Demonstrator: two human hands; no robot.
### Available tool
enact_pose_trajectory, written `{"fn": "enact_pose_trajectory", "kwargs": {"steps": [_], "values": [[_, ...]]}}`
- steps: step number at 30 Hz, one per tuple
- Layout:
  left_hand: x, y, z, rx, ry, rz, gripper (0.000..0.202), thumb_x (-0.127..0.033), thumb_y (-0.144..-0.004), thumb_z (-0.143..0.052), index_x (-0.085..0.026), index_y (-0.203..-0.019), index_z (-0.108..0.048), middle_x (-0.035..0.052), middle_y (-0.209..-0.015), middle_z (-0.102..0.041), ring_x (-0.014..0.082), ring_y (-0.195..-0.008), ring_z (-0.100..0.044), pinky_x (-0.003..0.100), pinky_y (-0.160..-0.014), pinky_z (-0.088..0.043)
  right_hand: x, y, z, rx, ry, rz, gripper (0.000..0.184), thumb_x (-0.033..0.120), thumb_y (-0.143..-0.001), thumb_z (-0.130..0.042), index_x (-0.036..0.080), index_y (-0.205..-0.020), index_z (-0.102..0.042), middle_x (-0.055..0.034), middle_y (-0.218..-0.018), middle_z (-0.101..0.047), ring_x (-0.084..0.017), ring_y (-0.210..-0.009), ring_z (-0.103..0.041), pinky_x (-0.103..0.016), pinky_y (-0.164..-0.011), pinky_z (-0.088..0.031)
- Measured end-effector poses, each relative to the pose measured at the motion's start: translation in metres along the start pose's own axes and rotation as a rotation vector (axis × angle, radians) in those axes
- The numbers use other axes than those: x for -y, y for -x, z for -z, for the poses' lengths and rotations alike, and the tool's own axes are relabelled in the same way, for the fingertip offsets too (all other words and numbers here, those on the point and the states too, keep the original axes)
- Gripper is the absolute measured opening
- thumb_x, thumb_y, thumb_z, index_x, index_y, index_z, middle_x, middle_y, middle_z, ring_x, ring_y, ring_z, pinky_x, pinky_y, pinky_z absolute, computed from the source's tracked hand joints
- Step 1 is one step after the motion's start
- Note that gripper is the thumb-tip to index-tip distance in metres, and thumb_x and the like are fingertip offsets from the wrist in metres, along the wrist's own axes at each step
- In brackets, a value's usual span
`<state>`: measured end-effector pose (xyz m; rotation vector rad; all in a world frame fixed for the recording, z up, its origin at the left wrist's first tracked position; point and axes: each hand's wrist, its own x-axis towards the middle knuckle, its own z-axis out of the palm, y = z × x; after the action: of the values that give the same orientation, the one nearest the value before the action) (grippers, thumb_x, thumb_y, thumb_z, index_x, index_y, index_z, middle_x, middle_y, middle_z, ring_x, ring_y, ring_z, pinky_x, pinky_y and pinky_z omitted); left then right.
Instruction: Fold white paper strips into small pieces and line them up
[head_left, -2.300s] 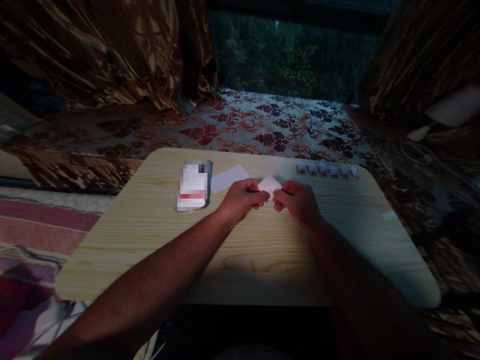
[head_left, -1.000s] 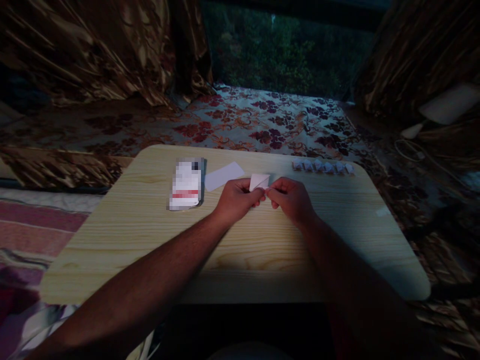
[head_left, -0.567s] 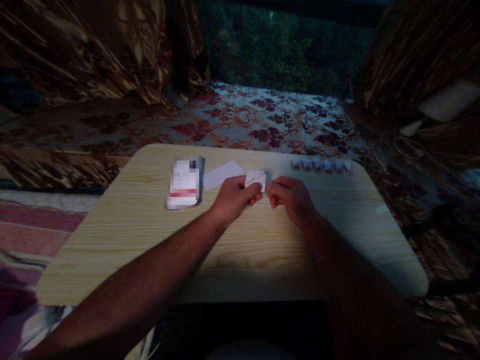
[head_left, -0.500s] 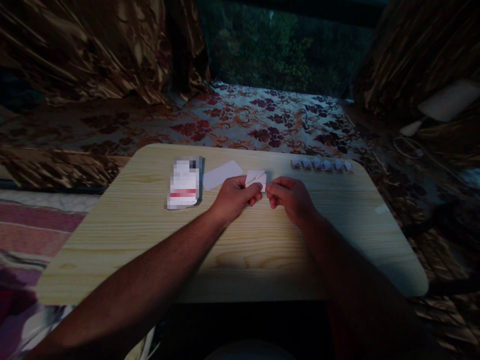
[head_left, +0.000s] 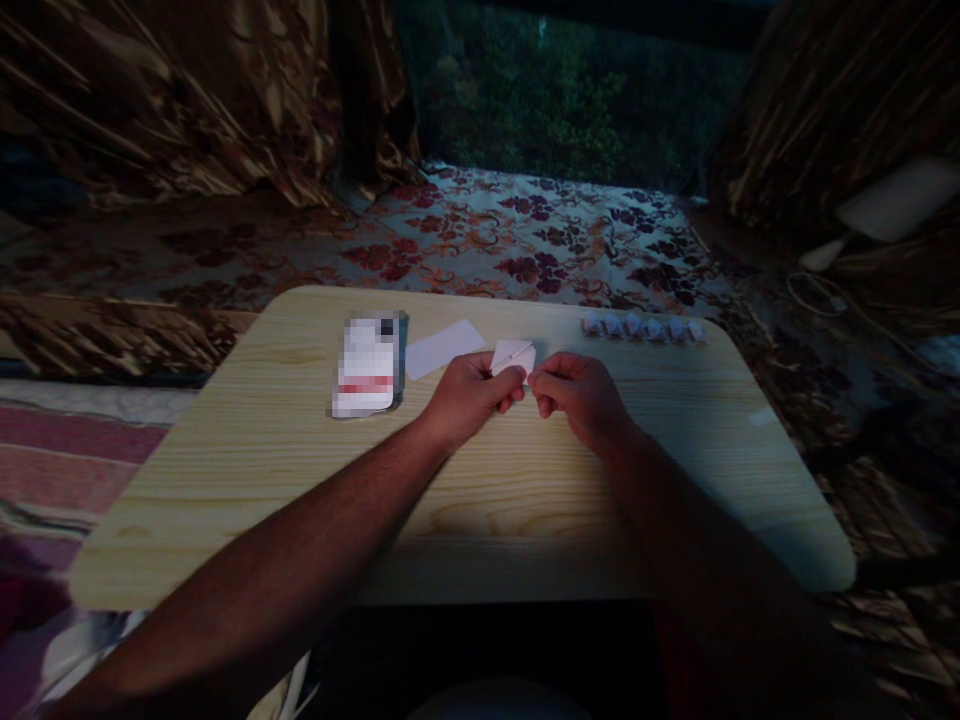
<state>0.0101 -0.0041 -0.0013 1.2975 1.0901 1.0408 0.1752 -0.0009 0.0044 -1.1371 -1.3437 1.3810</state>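
Observation:
A small folded white paper piece (head_left: 514, 356) is pinched between both hands just above the light wooden table (head_left: 465, 480). My left hand (head_left: 469, 398) is closed on its left side. My right hand (head_left: 581, 395) is closed in a pinch at its right corner. A flat white paper slip (head_left: 444, 348) lies on the table just left of the hands. A row of several small folded paper pieces (head_left: 643, 328) sits at the table's far right edge.
A white card pack with a red stripe (head_left: 366, 366) lies on the table's far left part. Floral fabric (head_left: 525, 240) covers the surface beyond the table, with dark patterned curtains (head_left: 187, 90) either side of a window. A white object and cable (head_left: 862, 240) rest at the right.
The paper has gone from a wider diamond shape to a smaller folded piece. My right fingers briefly came off it, then closed back onto its right corner.

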Motion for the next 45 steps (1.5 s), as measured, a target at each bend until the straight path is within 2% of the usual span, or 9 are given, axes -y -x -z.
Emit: {"fn": "enact_pose_trajectory", "kwargs": {"steps": [5, 12, 21, 31, 45], "values": [[-0.0005, 0.0003, 0.0009, 0.01, -0.012, 0.005, 0.021, -0.033, -0.082, -0.063, -0.013, -0.074, -0.065, 0.0009, -0.063, -0.063, 0.0064, -0.048, -0.048, 0.02, -0.046, -0.034, -0.0012, -0.001, 0.0001, -0.008, -0.024, -0.013, 0.017, 0.03, -0.069, -0.072, 0.017, -0.064, -0.063, 0.0034, -0.049, -0.059, -0.008, -0.041, -0.05, -0.021, -0.043, -0.039], [0.0, -0.0005, 0.0003, 0.065, 0.048, 0.007, 0.019, -0.031, -0.081, -0.063, -0.013, -0.076, -0.064, -0.0004, -0.063, -0.062, 0.0058, -0.047, -0.048, 0.02, -0.046, -0.035, -0.0006, -0.0019, 0.0021, 0.022, -0.227, -0.067, 0.014, 0.029, -0.071, -0.071, 0.016, -0.066, -0.065, 0.0018, -0.06, -0.064, -0.009, -0.043, -0.053, -0.023, -0.042, -0.045], [0.0025, -0.0019, 0.0002, 0.125, 0.147, 0.03, 0.02, -0.032, -0.081, -0.065, -0.012, -0.077, -0.064, 0.001, -0.064, -0.063, 0.006, -0.047, -0.049, 0.02, -0.046, -0.035, -0.002, -0.0023, 0.0022, 0.038, -0.231, -0.046, 0.015, 0.027, -0.072, -0.071, 0.016, -0.065, -0.064, 0.001, -0.06, -0.064, -0.01, -0.043, -0.054, -0.022, -0.041, -0.045], [0.0002, -0.0024, 0.0015, 0.106, 0.225, 0.053, 0.021, -0.031, -0.08, -0.066, -0.012, -0.073, -0.063, 0.0008, -0.062, -0.061, 0.0062, -0.048, -0.049, 0.021, -0.047, -0.035, -0.0015, 0.0008, 0.0006, 0.046, -0.179, 0.036, 0.015, 0.03, -0.074, -0.071, 0.017, -0.07, -0.066, 0.0011, -0.061, -0.065, -0.011, -0.047, -0.058, -0.024, -0.046, -0.05], [-0.0033, -0.001, 0.001, 0.097, 0.23, 0.045, 0.021, -0.032, -0.08, -0.068, -0.012, -0.075, -0.064, 0.0004, -0.063, -0.063, 0.0056, -0.047, -0.049, 0.02, -0.047, -0.035, -0.0006, 0.0004, -0.0001, 0.037, -0.182, 0.031, 0.015, 0.03, -0.071, -0.075, 0.017, -0.072, -0.066, 0.0015, -0.059, -0.065, -0.012, -0.047, -0.059, -0.025, -0.046, -0.051]]}}
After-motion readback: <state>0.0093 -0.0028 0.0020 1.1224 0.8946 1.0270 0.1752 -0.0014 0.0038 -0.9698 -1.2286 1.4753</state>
